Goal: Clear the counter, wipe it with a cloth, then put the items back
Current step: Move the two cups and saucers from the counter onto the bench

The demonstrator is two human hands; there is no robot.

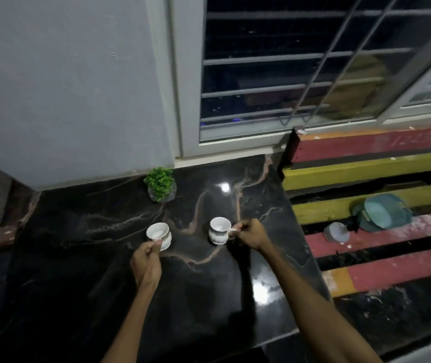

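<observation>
Two white patterned teacups are over the glossy black marble counter (104,271). My left hand (146,263) pinches the handle of the left cup (159,233), which tilts slightly. My right hand (249,233) grips the handle of the right cup (219,230), which stands upright at or just above the surface. Whether either cup touches the counter I cannot tell. A small green potted plant (160,183) stands at the back of the counter beside the wall. No cloth is in view.
A grey wall (65,87) and a barred window (301,69) bound the counter's far side. To the right, past the counter edge, lie red and yellow painted planks (379,163) with a teal bag (382,212) and a small grey round object (336,231).
</observation>
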